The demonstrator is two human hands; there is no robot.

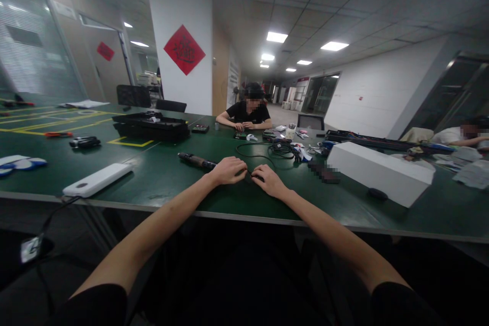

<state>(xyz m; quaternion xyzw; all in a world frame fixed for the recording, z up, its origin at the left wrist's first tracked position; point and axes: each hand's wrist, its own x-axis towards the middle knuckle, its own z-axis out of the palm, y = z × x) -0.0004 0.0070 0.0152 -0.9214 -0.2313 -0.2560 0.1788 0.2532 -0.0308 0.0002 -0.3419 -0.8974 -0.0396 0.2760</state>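
Over the green tabletop, my left hand [230, 170] and my right hand [268, 181] come close together, fingers curled inward. A thin black cable [249, 172] shows in the small gap between them, and both sets of fingers are closed on it; its ends are hidden under the hands. Beside my left hand lies a dark, rod-shaped tool [194, 160], its right end disappearing behind that hand. I cannot tell whether the cable joins the tool. Beyond my right hand, a loop of black cord [280, 150] is bunched on the table.
A white power strip [97, 180] lies left near the table edge, a black tray [151, 127] behind it. At right stands a long white box [382, 170] with a dark oval object [378, 193] before it. Another person [250, 112] sits opposite, among small parts.
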